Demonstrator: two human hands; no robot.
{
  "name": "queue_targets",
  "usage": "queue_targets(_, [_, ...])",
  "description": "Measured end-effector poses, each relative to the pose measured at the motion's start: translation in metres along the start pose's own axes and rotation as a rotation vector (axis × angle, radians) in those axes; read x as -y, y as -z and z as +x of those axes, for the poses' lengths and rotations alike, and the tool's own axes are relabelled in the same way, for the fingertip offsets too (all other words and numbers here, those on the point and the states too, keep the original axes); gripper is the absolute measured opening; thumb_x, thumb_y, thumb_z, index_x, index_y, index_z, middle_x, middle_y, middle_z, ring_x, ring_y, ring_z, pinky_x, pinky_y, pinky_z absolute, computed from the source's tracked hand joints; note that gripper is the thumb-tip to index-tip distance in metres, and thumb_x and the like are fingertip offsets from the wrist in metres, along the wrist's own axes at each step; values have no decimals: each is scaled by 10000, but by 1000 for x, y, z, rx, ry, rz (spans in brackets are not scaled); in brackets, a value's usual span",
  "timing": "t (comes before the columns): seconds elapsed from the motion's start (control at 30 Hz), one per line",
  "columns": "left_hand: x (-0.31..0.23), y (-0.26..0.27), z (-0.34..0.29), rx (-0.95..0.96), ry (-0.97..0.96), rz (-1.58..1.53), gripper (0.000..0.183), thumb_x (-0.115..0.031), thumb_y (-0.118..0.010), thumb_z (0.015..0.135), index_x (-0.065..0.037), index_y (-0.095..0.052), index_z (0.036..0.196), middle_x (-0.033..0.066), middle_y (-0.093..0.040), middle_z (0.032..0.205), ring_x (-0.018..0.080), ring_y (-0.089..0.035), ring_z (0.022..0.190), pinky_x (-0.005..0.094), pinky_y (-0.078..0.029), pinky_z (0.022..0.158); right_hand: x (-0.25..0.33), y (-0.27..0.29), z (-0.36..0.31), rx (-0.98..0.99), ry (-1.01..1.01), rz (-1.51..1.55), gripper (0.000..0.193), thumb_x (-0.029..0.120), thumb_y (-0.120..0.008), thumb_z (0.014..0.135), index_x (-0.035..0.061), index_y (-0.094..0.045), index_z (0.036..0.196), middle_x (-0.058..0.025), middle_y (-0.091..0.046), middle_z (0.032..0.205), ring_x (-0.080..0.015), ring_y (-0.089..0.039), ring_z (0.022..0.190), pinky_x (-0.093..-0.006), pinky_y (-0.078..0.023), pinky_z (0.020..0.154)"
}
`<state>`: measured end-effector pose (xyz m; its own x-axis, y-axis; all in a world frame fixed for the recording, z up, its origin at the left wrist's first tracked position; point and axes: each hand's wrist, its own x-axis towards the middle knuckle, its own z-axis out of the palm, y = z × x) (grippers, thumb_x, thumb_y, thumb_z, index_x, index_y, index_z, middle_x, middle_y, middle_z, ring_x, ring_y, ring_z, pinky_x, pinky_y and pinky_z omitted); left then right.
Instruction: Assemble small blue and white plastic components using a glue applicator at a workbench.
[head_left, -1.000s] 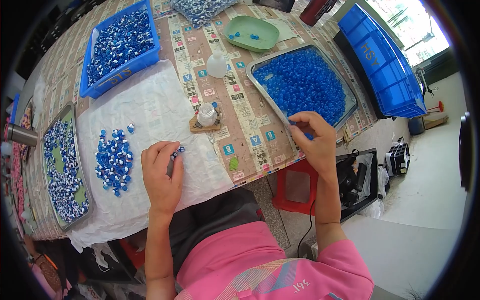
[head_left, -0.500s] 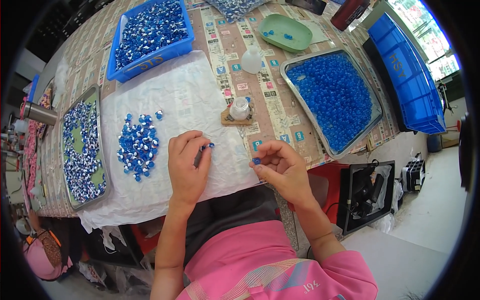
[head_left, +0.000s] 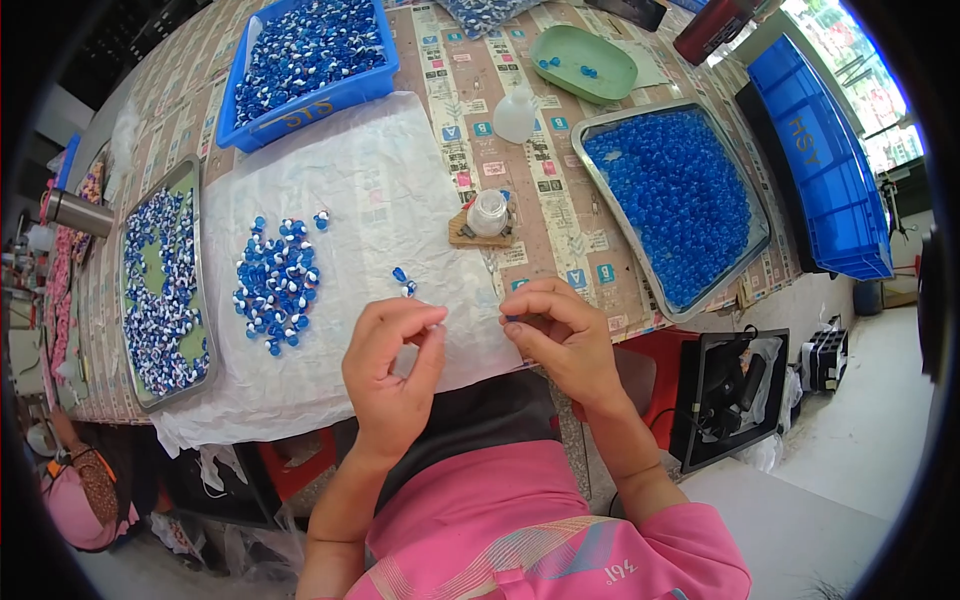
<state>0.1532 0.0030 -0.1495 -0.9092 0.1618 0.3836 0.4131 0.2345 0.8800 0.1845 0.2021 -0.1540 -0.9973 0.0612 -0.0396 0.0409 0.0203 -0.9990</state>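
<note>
My left hand (head_left: 392, 375) is closed in a pinch over the near part of the white paper sheet (head_left: 350, 190); what it holds, if anything, is too small to make out. Just beyond its fingers lie a few loose blue-and-white beads (head_left: 404, 281). At the paper's right edge my right hand (head_left: 565, 345) pinches a blue bead (head_left: 512, 319) between thumb and fingertips, with only a bit of it showing. A pile of blue-and-white beads (head_left: 278, 285) rests on the paper to the left. A small clear glass jar (head_left: 488, 212) stands on a wooden block beyond my hands.
At right is a metal tray (head_left: 655, 305) of blue beads; at left, another tray (head_left: 207, 290) of blue-and-white ones. A blue bin (head_left: 330, 105) full of beads, a white bottle (head_left: 514, 118) and a green dish (head_left: 600, 90) stand farther back. A blue crate (head_left: 820, 160) is far right.
The beads that were at my left fingertips now lie on the paper, and my left hand has drawn nearer to me and to the right. My right hand keeps its pinch, almost still.
</note>
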Motion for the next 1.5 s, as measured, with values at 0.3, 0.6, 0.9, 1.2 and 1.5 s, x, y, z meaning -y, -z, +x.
queue_targets(0.3, [3,-11,-14,119,884,-1077,254,-3,-560,947,27,-579,1198,109,-630,1127,178,-648,1006,313,-550,905,5,-4,2,-18,-169,210,203,-85,-669,832,-43,-638,1028,-83,-579,1094,-150,-661,934,-218,-536,727])
queue_targets(0.6, [2,-13,-12,111,894,-1099,241,-6,-562,945,7,-569,1185,106,-637,1121,172,-654,991,298,-554,884,2,0,2,9,-29,91,230,-99,-670,824,-48,-648,1048,-95,-583,1098,-170,-677,931,-215,-532,671])
queue_targets(0.9, [5,-10,-13,117,868,-1161,225,7,-577,929,-17,-577,1154,97,-641,1112,166,-657,957,297,-550,866,11,-1,3,14,-100,126,198,-98,-665,824,-52,-660,1017,-104,-612,1063,-184,-683,924,-224,-540,693])
queue_targets(1.2, [8,-5,-11,142,852,-1099,277,-19,-584,937,3,-591,1213,85,-652,1093,150,-659,915,286,-543,855,12,1,9,15,-170,120,192,-98,-665,821,-57,-652,1008,-104,-609,1077,-190,-684,936,-232,-551,703])
queue_targets(1.5, [10,1,-3,156,811,-1058,285,-154,-520,1007,20,-594,1220,89,-664,1023,156,-677,911,283,-563,839,10,1,13,24,-162,155,185,-90,-670,825,-42,-646,1002,-88,-630,1037,-176,-677,927,-237,-549,727])
